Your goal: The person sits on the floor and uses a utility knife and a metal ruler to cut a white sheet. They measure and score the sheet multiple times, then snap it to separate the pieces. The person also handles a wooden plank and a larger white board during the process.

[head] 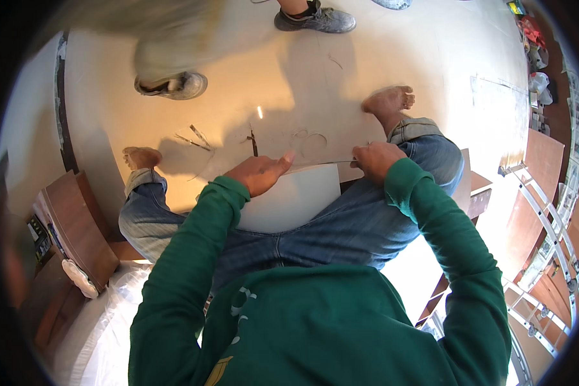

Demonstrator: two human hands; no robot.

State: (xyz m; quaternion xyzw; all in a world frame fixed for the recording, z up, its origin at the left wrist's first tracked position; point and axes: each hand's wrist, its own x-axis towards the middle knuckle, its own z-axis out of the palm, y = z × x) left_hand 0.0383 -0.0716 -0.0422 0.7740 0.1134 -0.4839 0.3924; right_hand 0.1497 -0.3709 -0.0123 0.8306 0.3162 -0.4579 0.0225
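Between my spread legs stands a smooth white panel (289, 198), its upper edge facing away from me. My left hand (260, 174) is on the left part of that edge, thumb stretched along it; its other fingers are partly hidden. In my right hand (379, 159) the end of a thin, dark, narrow strip (338, 163) is pinched. This strip runs left along the panel's edge towards my left thumb. Whether it is a blade or a trim piece cannot be told.
Dark narrow offcuts (200, 138) and another dark piece (254, 142) lie on the pale floor (231, 106) beyond the panel. Another person's shoes (313, 20) are ahead, one leg blurred. Brown boards (79, 231) stand left; an aluminium ladder (543, 207) is at right.
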